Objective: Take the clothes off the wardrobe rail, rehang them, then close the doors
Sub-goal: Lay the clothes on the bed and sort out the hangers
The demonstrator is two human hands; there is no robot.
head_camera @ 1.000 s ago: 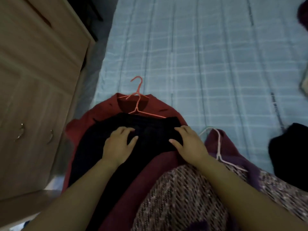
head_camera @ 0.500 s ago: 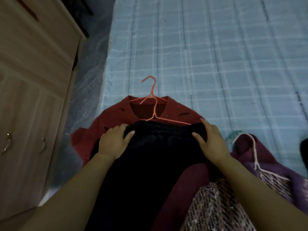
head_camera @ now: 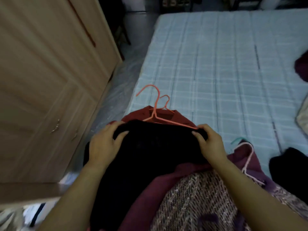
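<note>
A black garment (head_camera: 156, 147) lies on top of a pile of clothes at the near edge of the bed. My left hand (head_camera: 105, 145) grips its left shoulder and my right hand (head_camera: 210, 144) grips its right shoulder. An orange hanger (head_camera: 155, 110) sticks out of its neck, over a red garment (head_camera: 133, 115) that has a second orange hanger. A pink tweed garment (head_camera: 196, 200) lies under my right arm. A purple garment (head_camera: 240, 157) with a pale pink hanger (head_camera: 248, 160) is to the right. The wardrobe (head_camera: 41, 77) stands at the left with its doors shut.
The light blue checked bed cover (head_camera: 216, 64) stretches ahead. A black cloth (head_camera: 290, 165) lies at the right edge, a dark purple one (head_camera: 302, 67) further back. A narrow strip of floor (head_camera: 116, 90) runs between wardrobe and bed.
My hands have slid up and outward to the black garment's shoulders and closed on them. The orange hanger now sits inside its neck. The view has lifted and shows more of the room.
</note>
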